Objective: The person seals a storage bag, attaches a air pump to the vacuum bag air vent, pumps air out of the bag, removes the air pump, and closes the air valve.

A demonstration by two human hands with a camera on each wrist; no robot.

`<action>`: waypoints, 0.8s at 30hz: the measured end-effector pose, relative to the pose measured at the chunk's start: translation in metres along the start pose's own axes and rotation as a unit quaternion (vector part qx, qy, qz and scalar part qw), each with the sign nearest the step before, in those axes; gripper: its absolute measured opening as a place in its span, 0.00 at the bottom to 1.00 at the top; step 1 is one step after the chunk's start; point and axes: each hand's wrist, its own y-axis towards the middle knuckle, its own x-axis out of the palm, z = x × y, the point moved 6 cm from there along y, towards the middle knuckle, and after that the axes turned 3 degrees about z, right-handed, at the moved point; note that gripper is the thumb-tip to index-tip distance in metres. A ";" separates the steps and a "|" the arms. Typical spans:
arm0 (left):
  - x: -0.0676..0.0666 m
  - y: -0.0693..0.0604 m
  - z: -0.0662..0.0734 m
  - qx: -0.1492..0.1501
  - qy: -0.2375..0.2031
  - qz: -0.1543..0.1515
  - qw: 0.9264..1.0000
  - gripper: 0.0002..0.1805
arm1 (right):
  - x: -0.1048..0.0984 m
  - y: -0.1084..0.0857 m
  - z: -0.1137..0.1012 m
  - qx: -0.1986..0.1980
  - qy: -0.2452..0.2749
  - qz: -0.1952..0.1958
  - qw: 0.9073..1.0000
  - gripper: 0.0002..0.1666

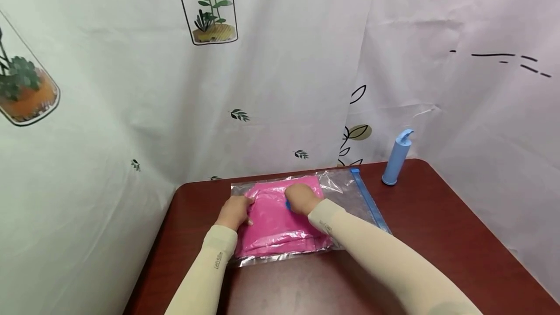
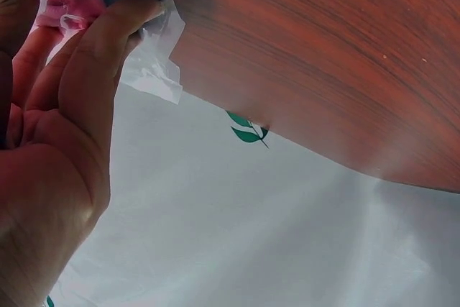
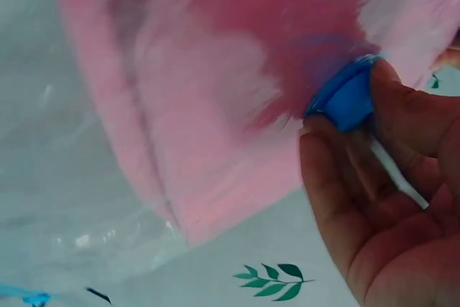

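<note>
A large clear plastic zip bag [image 1: 339,186] lies on the table with a pink folded item [image 1: 271,218] inside. My right hand [image 1: 302,198] is over the pink part and pinches a round blue cap [image 3: 346,95] between thumb and fingers. A thin white piece [image 3: 395,170] shows below the cap in the right wrist view. At the bag's left side, my left hand [image 1: 235,212] rests on the plastic with thumb and fingers spread. In the left wrist view, one of its fingers [image 2: 93,55] touches the bag's clear margin [image 2: 151,70].
A blue hand pump [image 1: 397,157] stands upright at the table's back right corner. The bag's blue zip strip [image 1: 369,201] runs along its right side, with a slider at the far end. White patterned cloth [image 1: 280,62] hangs around the dark red table [image 1: 437,227].
</note>
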 end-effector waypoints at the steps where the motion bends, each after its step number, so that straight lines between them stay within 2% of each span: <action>1: 0.001 0.002 -0.001 0.003 0.009 0.004 1.000 0.48 | -0.001 -0.001 -0.002 -0.013 0.000 -0.003 1.000 0.10; 3: 0.001 0.004 -0.003 0.005 0.017 0.011 1.000 0.48 | -0.004 0.000 -0.005 -0.037 0.008 -0.025 0.999 0.10; 4: 0.001 0.005 -0.004 0.008 0.020 0.012 1.000 0.49 | 0.007 0.003 0.001 -0.051 0.012 -0.028 0.998 0.11; 6: 0.002 0.006 -0.004 0.013 0.019 0.009 1.000 0.49 | 0.019 0.007 0.009 -0.051 0.027 -0.043 0.997 0.18; 8: 0.005 0.006 -0.004 0.015 0.016 0.007 1.000 0.48 | 0.032 0.011 0.021 -0.022 0.041 -0.051 0.998 0.26; 9: 0.007 0.006 -0.004 0.018 0.018 0.006 1.000 0.47 | 0.038 0.014 0.028 -0.004 0.036 -0.045 0.998 0.26; 10: 0.007 0.006 -0.004 0.018 0.018 0.008 1.000 0.47 | 0.044 0.017 0.034 0.016 0.033 -0.038 0.999 0.24; 11: 0.008 0.006 -0.005 0.016 0.019 0.009 1.000 0.47 | 0.040 0.016 0.034 0.041 0.030 -0.035 0.998 0.19; 13: 0.009 0.006 -0.005 0.013 0.019 0.011 1.000 0.47 | 0.042 0.018 0.037 0.065 0.024 -0.025 0.997 0.13; 14: 0.010 0.006 -0.005 0.012 0.018 0.010 1.000 0.48 | 0.043 0.018 0.038 0.064 0.012 -0.011 0.998 0.14; 16: 0.010 0.004 -0.004 0.008 0.015 0.008 1.000 0.49 | 0.041 0.014 0.033 0.061 0.016 -0.016 0.998 0.17; 17: 0.010 0.003 -0.002 0.006 0.014 0.005 1.000 0.48 | 0.046 0.013 0.033 0.046 0.012 -0.010 0.999 0.16; 19: 0.007 0.001 0.001 0.003 0.009 0.003 1.000 0.48 | 0.044 0.009 0.030 0.020 0.005 0.002 1.000 0.09; 20: 0.004 -0.001 0.003 0.003 0.007 0.004 1.000 0.48 | 0.040 0.007 0.026 0.009 0.008 0.002 1.000 0.07; 21: -0.006 -0.008 0.011 0.007 0.007 0.007 1.000 0.47 | 0.033 0.005 0.022 0.000 0.020 -0.006 1.000 0.04; 22: -0.009 -0.011 0.015 0.006 0.004 0.005 1.000 0.46 | 0.029 0.004 0.019 -0.010 0.024 -0.010 1.000 0.03; 24: -0.014 -0.014 0.018 0.006 0.000 0.009 1.000 0.45 | 0.014 0.000 0.010 -0.019 0.045 -0.035 0.998 0.09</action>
